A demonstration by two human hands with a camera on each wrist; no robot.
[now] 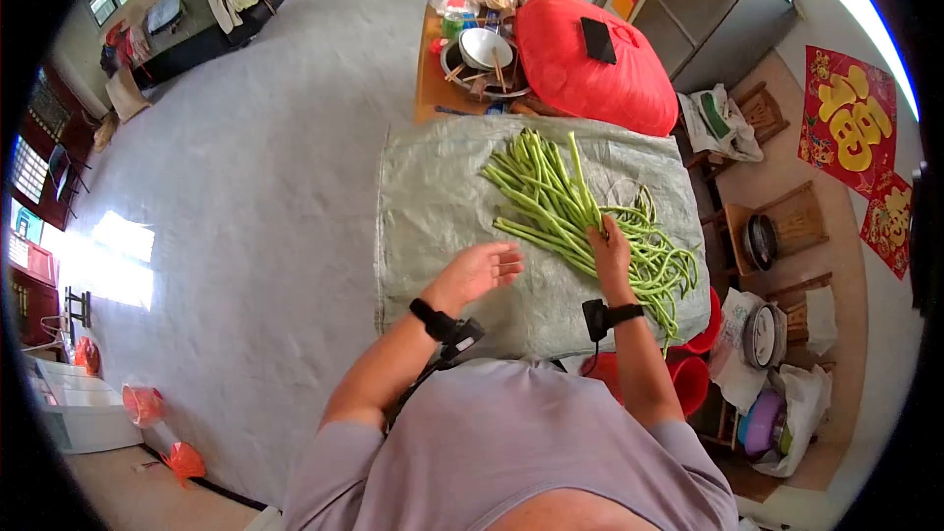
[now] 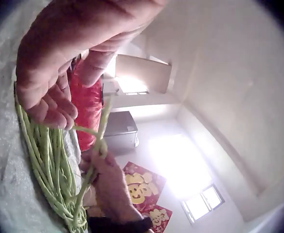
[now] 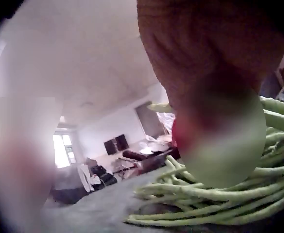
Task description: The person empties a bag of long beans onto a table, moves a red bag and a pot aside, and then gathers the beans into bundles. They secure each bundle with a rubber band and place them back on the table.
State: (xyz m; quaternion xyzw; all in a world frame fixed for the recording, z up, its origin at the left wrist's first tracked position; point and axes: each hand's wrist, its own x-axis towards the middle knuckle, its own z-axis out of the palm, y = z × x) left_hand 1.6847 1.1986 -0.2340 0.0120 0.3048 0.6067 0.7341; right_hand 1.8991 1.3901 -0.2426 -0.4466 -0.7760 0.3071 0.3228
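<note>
Grips a bunch of beans (image 1: 546, 197) with the right hand (image 1: 610, 256), fingers curled round the stalks, toward the right edge of the sack (image 1: 433, 206). Holds the left hand (image 1: 482, 270) above the sack's middle, just beside the beans, fingers straight and empty. Beyond the right edge, a red poster (image 1: 851, 118) with a gold 福.

Right wrist view: right hand (image 3: 210, 87) out of focus, fills the upper right, its grip unreadable here; long beans (image 3: 215, 199) partly covered behind it; pale blur (image 3: 20, 160) at left, unidentifiable; left wrist view: left hand (image 2: 59, 63) cut by the top edge; beans run off the bottom edge; head view: contents of the pan (image 1: 447, 67) too small to tell.
</note>
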